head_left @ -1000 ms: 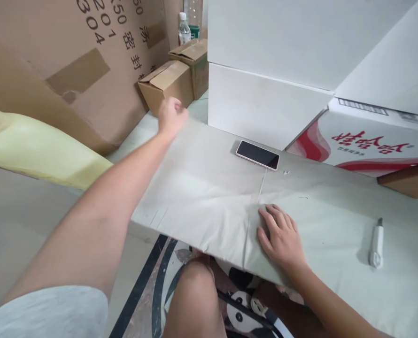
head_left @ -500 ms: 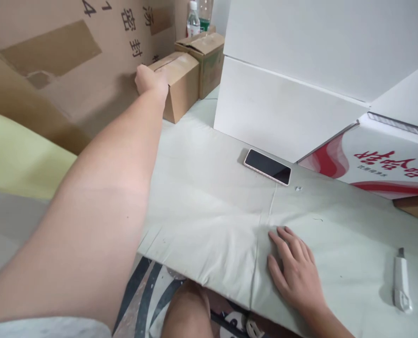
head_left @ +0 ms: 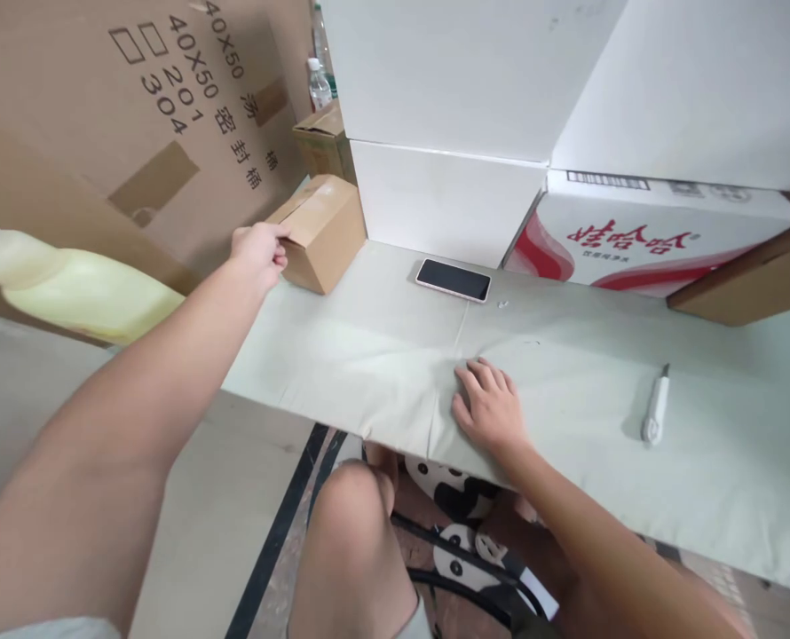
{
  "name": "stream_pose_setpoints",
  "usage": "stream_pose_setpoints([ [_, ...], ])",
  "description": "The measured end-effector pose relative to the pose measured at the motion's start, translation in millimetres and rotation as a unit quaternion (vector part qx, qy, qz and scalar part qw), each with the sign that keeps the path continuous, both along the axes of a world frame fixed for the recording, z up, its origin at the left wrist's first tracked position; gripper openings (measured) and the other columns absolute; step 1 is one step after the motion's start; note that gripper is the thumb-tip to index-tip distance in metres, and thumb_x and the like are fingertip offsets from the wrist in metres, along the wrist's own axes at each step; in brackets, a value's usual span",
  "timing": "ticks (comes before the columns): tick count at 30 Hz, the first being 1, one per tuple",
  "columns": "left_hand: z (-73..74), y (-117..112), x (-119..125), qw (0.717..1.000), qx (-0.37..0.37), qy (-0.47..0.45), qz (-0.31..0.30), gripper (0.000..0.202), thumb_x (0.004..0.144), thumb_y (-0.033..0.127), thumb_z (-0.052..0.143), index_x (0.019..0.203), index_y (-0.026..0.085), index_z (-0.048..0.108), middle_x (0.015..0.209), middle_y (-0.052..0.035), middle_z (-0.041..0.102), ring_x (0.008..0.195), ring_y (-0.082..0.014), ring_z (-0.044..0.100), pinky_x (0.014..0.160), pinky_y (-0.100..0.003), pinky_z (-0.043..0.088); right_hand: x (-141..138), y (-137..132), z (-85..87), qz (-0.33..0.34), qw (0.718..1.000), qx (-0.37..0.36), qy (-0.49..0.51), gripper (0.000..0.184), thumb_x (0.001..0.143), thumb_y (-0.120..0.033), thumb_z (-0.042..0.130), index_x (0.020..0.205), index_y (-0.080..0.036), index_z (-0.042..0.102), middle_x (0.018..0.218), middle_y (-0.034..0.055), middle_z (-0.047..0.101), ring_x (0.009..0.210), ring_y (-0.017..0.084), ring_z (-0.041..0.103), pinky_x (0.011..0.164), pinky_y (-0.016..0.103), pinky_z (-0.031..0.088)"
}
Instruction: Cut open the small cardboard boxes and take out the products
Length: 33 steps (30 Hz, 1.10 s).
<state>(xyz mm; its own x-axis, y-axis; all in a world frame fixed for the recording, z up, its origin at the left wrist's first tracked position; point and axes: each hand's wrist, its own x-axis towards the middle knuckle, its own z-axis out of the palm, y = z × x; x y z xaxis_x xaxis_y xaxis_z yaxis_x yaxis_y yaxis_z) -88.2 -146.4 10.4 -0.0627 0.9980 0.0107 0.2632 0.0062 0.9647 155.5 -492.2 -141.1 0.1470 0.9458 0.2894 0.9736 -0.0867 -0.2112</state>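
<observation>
My left hand (head_left: 260, 256) reaches out to a small brown cardboard box (head_left: 332, 235) on the table. Its fingers are curled at the near left edge of the box top, gripping there; part of the grip is hidden. The box stands upright, with a strip of tape across its top. Resting on the pale green tablecloth (head_left: 342, 355), my right hand (head_left: 492, 404) holds nothing, its fingers slightly spread. Beyond it lies a smartphone (head_left: 454, 280) with a dark screen. A white utility knife (head_left: 657, 408) lies to the right of that hand.
White boxes (head_left: 445, 200) and a red-and-white printed carton (head_left: 635, 235) line the back. Another cardboard box (head_left: 325, 142) and plastic bottles (head_left: 318, 84) stand behind the small box. A large printed carton (head_left: 169, 169) leans at left. My knee (head_left: 351, 506) is below the table edge.
My left hand has drawn the small box nearer, opening a gap from the box behind it. My right hand stays flat on the cloth. The view has shifted to the right and widened.
</observation>
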Motion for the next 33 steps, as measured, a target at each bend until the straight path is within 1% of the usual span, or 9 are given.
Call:
stream_pose_setpoints([
  [2,6.0,-48.7,-16.2,0.999,-0.049,-0.009,-0.009,0.035,0.089,0.000,0.058,0.068,0.019,0.039,0.055,0.0075,0.031,0.050,-0.0049,0.022,0.049,-0.020,0.020,1.5,1.2,-1.4,-0.004,0.999,-0.008,0.043,0.039,0.099,-0.032,0.049,0.130,-0.019,0.069,0.140,0.0153,0.065,0.141,0.034,0.051,0.115,0.051,0.040],
  [6,27.3,-125.4,-30.1,0.991,-0.091,-0.006,-0.092,0.034,0.079,0.013,0.081,0.061,0.016,0.051,0.051,0.0050,0.039,0.050,-0.0045,0.032,0.049,-0.018,0.027,1.4,-0.5,-3.9,0.000,0.994,0.017,0.104,0.036,0.096,-0.029,0.049,0.123,-0.017,0.070,0.135,0.0176,0.066,0.131,0.033,0.056,0.111,0.049,0.045],
  [9,45.5,-157.4,-21.2,0.977,-0.120,0.014,-0.173,0.037,0.062,0.023,0.093,0.057,0.017,0.056,0.046,0.0028,0.045,0.049,-0.0072,0.039,0.048,-0.020,0.032,4.9,-11.4,2.9,-0.001,0.987,0.061,0.150,0.034,0.094,-0.026,0.048,0.118,-0.018,0.070,0.127,0.0158,0.068,0.119,0.029,0.062,0.105,0.044,0.050],
  [12,51.4,-177.6,3.3,0.962,-0.135,0.030,-0.237,0.035,0.051,0.022,0.093,0.060,0.019,0.059,0.048,0.0015,0.051,0.048,-0.0106,0.047,0.047,-0.022,0.035,26.2,-35.0,19.1,-0.045,0.974,0.113,0.192,0.033,0.095,-0.029,0.046,0.117,-0.019,0.069,0.122,0.0146,0.068,0.112,0.027,0.063,0.098,0.041,0.054],
  [15,38.1,-197.2,39.9,0.952,-0.135,0.031,-0.274,0.031,0.050,0.022,0.089,0.063,0.019,0.061,0.052,0.0009,0.056,0.049,-0.0129,0.053,0.046,-0.023,0.037,67.9,-66.9,39.7,-0.142,0.955,0.155,0.212,0.033,0.095,-0.032,0.045,0.116,-0.018,0.066,0.113,0.0147,0.065,0.099,0.025,0.062,0.091,0.041,0.053],
  [19,4.1,-225.6,95.7,0.949,-0.126,0.003,-0.290,0.031,0.055,0.029,0.087,0.062,0.020,0.059,0.053,0.0014,0.056,0.051,-0.0145,0.057,0.046,-0.023,0.039,128.2,-104.0,57.9,-0.310,0.909,0.183,0.212,0.032,0.090,-0.034,0.049,0.114,-0.019,0.065,0.111,0.0123,0.063,0.091,0.022,0.058,0.094,0.044,0.051],
  [23,-26.3,-245.8,142.3,0.956,-0.097,-0.046,-0.272,0.044,0.060,0.043,0.088,0.058,0.021,0.050,0.052,0.0027,0.050,0.054,-0.0144,0.058,0.046,-0.021,0.038,162.8,-122.9,53.4,-0.426,0.868,0.063,0.247,0.049,0.083,-0.035,0.058,0.130,-0.020,0.064,0.126,0.0174,0.060,0.111,0.030,0.060,0.100,0.051,0.049],
  [27,-45.7,-252.4,169.8,0.966,-0.064,-0.094,-0.233,0.058,0.055,0.056,0.089,0.053,0.021,0.042,0.048,0.0054,0.043,0.046,-0.0088,0.047,0.044,-0.020,0.033,172.9,-125.2,41.4,-0.432,0.861,-0.082,0.257,0.064,0.083,-0.034,0.062,0.145,-0.019,0.058,0.127,0.0209,0.062,0.105,0.032,0.063,0.092,0.051,0.052],
  [33,-58.9,-258.4,175.9,0.973,-0.041,-0.150,-0.170,0.065,0.046,0.064,0.091,0.050,0.019,0.043,0.047,0.0058,0.048,0.043,-0.0067,0.045,0.043,-0.020,0.037,180.9,-118.0,46.7,-0.421,0.869,-0.099,0.240,0.067,0.080,-0.023,0.059,0.146,-0.019,0.053,0.107,0.0140,0.072,0.090,0.027,0.063,0.081,0.040,0.051],
])
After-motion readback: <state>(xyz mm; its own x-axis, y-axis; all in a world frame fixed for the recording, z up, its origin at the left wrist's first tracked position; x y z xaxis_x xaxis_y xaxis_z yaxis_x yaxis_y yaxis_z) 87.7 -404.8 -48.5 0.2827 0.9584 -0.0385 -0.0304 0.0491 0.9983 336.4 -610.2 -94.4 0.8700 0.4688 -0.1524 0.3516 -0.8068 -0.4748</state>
